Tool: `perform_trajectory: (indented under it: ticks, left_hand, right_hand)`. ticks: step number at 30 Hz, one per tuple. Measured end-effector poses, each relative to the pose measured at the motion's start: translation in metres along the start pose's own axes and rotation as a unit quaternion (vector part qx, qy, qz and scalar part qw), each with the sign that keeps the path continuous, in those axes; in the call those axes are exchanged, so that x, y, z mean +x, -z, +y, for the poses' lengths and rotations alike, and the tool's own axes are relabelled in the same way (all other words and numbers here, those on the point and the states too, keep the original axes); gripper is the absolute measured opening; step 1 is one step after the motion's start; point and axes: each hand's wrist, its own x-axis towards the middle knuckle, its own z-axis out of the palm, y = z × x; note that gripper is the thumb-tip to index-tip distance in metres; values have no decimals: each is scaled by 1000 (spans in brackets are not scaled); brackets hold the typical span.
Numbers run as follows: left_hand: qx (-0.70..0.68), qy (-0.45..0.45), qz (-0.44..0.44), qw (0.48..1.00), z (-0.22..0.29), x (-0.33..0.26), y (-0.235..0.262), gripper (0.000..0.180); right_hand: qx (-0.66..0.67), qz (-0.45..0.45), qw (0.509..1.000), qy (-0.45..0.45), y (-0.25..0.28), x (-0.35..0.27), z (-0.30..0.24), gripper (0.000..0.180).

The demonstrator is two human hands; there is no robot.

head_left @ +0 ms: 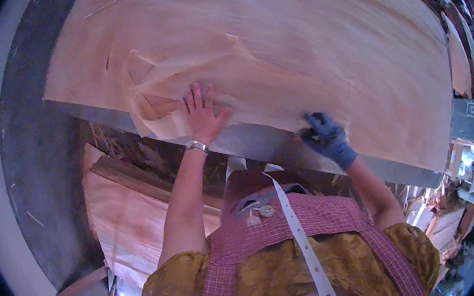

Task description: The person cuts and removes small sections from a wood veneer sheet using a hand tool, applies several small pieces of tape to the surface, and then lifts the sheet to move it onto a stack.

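Observation:
A broad, thin sheet of pale wood veneer (298, 65) covers most of the dark bench. My bare left hand (203, 117), a watch on its wrist, lies flat with fingers spread on the veneer near the front edge. Beside it a torn, curled flap of veneer (153, 108) lifts from the sheet. My right hand (324, 135) wears a blue-grey glove and is curled closed at the sheet's near edge. Whatever its fingers may hold is hidden. Between the hands the veneer's edge is uneven, and a grey strip of bench edge (253, 140) shows.
Below the bench to the left lies a stack of veneer sheets (134, 218). A dark panel with a pale rim (41, 170) stands at the far left. Veneer scraps (457, 53) pile up along the right, near a dark green board (472, 120). A white strap (302, 234) hangs before my apron.

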Motion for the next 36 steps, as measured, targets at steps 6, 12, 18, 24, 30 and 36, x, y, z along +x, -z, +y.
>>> perform_trajectory:
  ticks: [6,12,18,24,30,36]
  left_hand:
    - [-13,-12,27,999,7,7,4,86]
    - [-1,-18,23,1000,4,2,8,85]
    - [6,-22,15,1000,-4,-1,7,83]
    - [25,-15,2,1000,-8,-8,14,83]
    - [-5,-35,-8,999,7,-1,23,83]
    - [-37,-51,6,998,24,11,8,84]
  right_hand:
    - [41,39,978,-202,12,-18,67,88]
    - [17,-10,977,-212,3,-34,70,98]
    - [34,-1,974,-223,-5,-43,64,96]
    - [37,19,979,-202,-10,-55,61,97]
    - [21,9,977,-211,-12,-53,61,95]
    - [10,37,982,-183,-11,-53,66,80]
